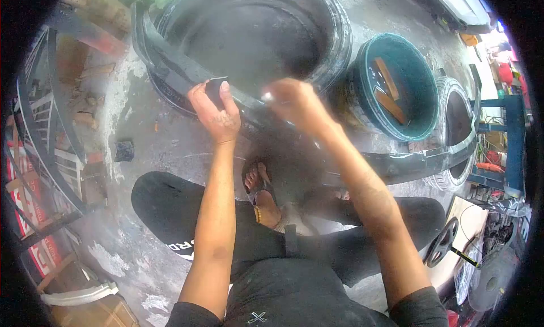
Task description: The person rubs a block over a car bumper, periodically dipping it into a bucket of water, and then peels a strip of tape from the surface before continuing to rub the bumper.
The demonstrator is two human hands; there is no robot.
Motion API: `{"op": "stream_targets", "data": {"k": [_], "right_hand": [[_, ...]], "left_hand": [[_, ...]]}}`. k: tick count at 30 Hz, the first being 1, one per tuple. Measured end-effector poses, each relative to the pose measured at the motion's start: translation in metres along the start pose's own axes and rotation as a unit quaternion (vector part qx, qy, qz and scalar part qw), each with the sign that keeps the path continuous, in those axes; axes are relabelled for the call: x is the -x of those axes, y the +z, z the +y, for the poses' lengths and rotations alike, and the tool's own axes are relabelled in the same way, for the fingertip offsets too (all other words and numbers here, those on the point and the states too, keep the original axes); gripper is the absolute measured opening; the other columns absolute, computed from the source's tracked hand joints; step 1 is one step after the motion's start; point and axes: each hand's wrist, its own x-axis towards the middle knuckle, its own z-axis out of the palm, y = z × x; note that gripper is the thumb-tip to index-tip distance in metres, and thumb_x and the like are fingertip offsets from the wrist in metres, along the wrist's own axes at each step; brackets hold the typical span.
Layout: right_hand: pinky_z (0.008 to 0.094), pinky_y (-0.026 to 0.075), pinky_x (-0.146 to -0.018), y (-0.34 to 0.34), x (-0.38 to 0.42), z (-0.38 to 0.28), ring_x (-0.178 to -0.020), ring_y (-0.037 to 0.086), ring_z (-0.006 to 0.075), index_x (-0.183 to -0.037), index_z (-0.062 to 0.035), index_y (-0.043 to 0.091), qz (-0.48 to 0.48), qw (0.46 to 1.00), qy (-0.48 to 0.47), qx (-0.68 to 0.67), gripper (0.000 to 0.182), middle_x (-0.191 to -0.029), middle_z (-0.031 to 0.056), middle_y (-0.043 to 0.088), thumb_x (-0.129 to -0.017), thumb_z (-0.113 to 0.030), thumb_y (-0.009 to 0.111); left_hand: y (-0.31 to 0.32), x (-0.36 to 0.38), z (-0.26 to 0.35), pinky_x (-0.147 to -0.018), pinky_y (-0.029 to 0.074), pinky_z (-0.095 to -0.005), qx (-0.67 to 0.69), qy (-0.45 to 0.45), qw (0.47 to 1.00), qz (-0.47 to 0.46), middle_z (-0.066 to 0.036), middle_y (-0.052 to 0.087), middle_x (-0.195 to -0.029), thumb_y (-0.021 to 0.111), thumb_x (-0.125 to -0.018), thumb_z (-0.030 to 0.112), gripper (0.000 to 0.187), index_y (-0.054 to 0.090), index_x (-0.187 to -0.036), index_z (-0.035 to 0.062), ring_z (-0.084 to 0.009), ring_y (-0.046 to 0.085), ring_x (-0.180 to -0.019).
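My left hand (218, 109) pinches a small dark square of sandpaper (215, 92) between thumb and fingers, raised over a long black curved car bumper (405, 164). The bumper lies across in front of me, from the upper left round to the right. My right hand (294, 103) is over the bumper's middle stretch, blurred by motion. Its fingers look curled in, and what they hold, if anything, cannot be made out. A small bright spot shows at its fingertips.
Behind the bumper stands a large round black tub (340, 38). To the right are a teal bucket (368, 109) with wooden strips in water and a tire (439, 180). A dark square piece (124, 150) lies on the floor at left, near a metal frame (54, 117).
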Motion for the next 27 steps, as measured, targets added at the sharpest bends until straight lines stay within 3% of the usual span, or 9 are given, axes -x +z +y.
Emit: {"op": "stream_targets", "data": {"k": [4, 8, 11, 13, 15, 17, 22, 27], "right_hand": [[0.0431, 0.058, -0.079, 0.027, 0.002, 0.004, -0.085, 0.073, 0.0394, -0.101, 0.0006, 0.078, -0.013, 0.999, -0.026, 0.025, 0.017, -0.092, 0.0211, 0.073, -0.085, -0.005, 0.078], [0.0468, 0.056, -0.078, 0.022, 0.021, 0.007, -0.083, 0.07, 0.0415, -0.092, 0.0039, 0.075, -0.015, 0.991, -0.123, 0.044, 0.009, -0.086, 0.0211, 0.07, -0.086, -0.001, 0.072], [0.0466, 0.056, -0.08, 0.03, 0.016, 0.008, -0.085, 0.07, 0.0428, -0.091, 0.0041, 0.074, 0.014, 0.989, -0.142, 0.044, 0.008, -0.088, 0.0222, 0.07, -0.087, -0.001, 0.071], [0.0466, 0.057, -0.08, 0.037, -0.005, 0.008, -0.087, 0.072, 0.0435, -0.091, 0.0036, 0.076, 0.004, 0.994, -0.097, 0.056, 0.008, -0.089, 0.0243, 0.072, -0.086, -0.002, 0.072], [0.047, 0.058, -0.079, 0.047, -0.027, 0.006, -0.088, 0.073, 0.0434, -0.091, 0.0031, 0.077, 0.026, 0.995, -0.093, 0.033, 0.009, -0.09, 0.0257, 0.074, -0.086, -0.003, 0.074], [0.0463, 0.058, -0.08, 0.05, -0.033, 0.002, -0.088, 0.074, 0.043, -0.092, 0.0031, 0.077, 0.006, 1.0, -0.017, 0.013, 0.009, -0.09, 0.0242, 0.074, -0.087, -0.003, 0.073], [0.0433, 0.059, -0.08, 0.045, -0.017, -0.001, -0.089, 0.075, 0.0406, -0.094, 0.003, 0.076, 0.02, 0.998, -0.056, 0.013, 0.01, -0.094, 0.0227, 0.075, -0.085, -0.001, 0.074], [0.0451, 0.059, -0.077, 0.082, -0.07, 0.003, -0.087, 0.075, 0.0421, -0.094, 0.0004, 0.078, 0.049, 0.993, -0.11, -0.001, 0.009, -0.091, 0.0244, 0.075, -0.085, -0.002, 0.075]], "left_hand": [[-0.001, -0.001, 0.001, -0.097, 0.048, -0.0457, -0.005, 0.006, 1.0, 0.0, -0.02, 0.058, -0.113, 0.071, -0.103, 0.024, 0.035, 0.058, -0.115, -0.006, -0.0376, 0.06, -0.107], [-0.002, -0.001, 0.003, -0.097, 0.048, -0.0461, -0.007, 0.004, 1.0, 0.001, -0.02, 0.058, -0.112, 0.071, -0.102, 0.023, 0.032, 0.059, -0.114, -0.0051, -0.0381, 0.06, -0.107], [-0.002, 0.0, 0.003, -0.098, 0.048, -0.0458, -0.007, -0.001, 1.0, 0.004, -0.02, 0.058, -0.112, 0.071, -0.102, 0.022, 0.032, 0.058, -0.114, -0.0049, -0.0377, 0.06, -0.107], [-0.003, -0.003, 0.006, -0.099, 0.047, -0.0454, -0.006, 0.004, 1.0, 0.001, -0.02, 0.058, -0.112, 0.071, -0.102, 0.023, 0.033, 0.058, -0.115, -0.0049, -0.0372, 0.059, -0.107], [-0.008, -0.009, 0.015, -0.1, 0.047, -0.0437, 0.037, -0.039, 0.999, 0.008, -0.019, 0.058, -0.111, 0.07, -0.104, 0.025, 0.035, 0.057, -0.117, -0.0048, -0.0345, 0.058, -0.107], [-0.021, -0.025, 0.022, -0.1, 0.046, -0.0427, 0.096, -0.126, 0.986, 0.046, -0.019, 0.059, -0.11, 0.065, -0.108, 0.035, 0.044, 0.052, -0.122, -0.0054, -0.0332, 0.058, -0.104], [-0.01, -0.036, -0.029, -0.102, 0.044, -0.0452, -0.042, -0.085, 0.988, 0.123, -0.025, 0.056, -0.115, 0.061, -0.11, 0.038, 0.049, 0.049, -0.124, -0.0075, -0.0358, 0.055, -0.109], [-0.005, -0.028, -0.03, -0.105, 0.042, -0.0473, -0.027, -0.107, 0.989, 0.097, -0.026, 0.054, -0.12, 0.059, -0.111, 0.038, 0.049, 0.048, -0.125, -0.0078, -0.0382, 0.054, -0.113]]}}
